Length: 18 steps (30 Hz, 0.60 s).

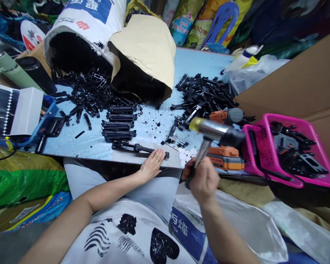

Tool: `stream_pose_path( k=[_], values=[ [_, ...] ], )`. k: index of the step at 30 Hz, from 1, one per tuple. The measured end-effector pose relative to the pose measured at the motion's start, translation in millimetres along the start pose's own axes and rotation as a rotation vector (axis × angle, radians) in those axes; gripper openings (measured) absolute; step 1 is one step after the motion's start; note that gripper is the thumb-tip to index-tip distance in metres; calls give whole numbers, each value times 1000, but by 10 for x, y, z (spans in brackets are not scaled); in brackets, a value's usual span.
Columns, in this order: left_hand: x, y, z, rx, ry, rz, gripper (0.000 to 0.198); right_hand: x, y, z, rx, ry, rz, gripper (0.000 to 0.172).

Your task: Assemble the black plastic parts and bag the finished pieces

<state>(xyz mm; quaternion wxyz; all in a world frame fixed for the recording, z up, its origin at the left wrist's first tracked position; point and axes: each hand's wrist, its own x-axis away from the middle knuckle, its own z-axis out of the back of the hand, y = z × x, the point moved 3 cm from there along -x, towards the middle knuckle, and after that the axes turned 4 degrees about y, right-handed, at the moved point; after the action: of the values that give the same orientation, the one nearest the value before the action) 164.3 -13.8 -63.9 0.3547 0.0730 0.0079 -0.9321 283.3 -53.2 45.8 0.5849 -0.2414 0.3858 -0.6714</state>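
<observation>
Clenched around the dark handle of a hammer point(214, 131), the right grip point(205, 179) holds it above the near edge of a blue desk point(200, 60), the head blurred. The left grip point(153, 165) rests on the right end of a long black part point(144, 148); how far its fingers close around the part cannot be told. The part lies across a flat grey pad point(173, 157) at the near edge. A clean blow likely calls for the part flat on the pad, the left fingers clear of the landing spot, and short, square taps, the yellow face perhaps being the gentler one.

The hammer's shank shines like polished metal; the part is slim, jointed and apparently plastic. Thin, round white discs point(185, 156) lie just right of the pad. Beyond it, four chunky black pieces point(119, 124) line up in parallel. Farther off, loose black bits heap left point(88, 93) and right, and a creased tan paper sack point(148, 44) gapes beside a frayed white woven one point(99, 22).
</observation>
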Motion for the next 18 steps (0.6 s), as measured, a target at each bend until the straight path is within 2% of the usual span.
stream_pose_path(
  k=[1,4,6,8,10,12,14,16,18],
  values=[
    [-6,-4,-20,7,-1,-2,75,33,-1,-170,40,-72,-2,53],
    [-22,-5,-84,42,3,20,62,82,104,-620,132,-414,-64,53],
    [-23,1,-80,70,26,26,65,53,228,-669,57,-513,-140,52],
    [-6,-19,-1,112,49,-9,76,-58,422,-478,-13,-414,-219,52],
    [45,-134,164,163,93,-21,78,-226,697,-142,56,-191,-286,54],
    [148,-389,395,187,206,88,68,-396,983,175,271,-10,-335,55],
    [321,-727,627,170,348,306,57,-528,1165,336,541,75,-334,54],
    [513,-993,784,170,406,426,47,-605,1136,275,705,104,-179,51],
    [656,-1114,849,194,372,406,39,-622,901,7,699,47,132,52]
  ],
)
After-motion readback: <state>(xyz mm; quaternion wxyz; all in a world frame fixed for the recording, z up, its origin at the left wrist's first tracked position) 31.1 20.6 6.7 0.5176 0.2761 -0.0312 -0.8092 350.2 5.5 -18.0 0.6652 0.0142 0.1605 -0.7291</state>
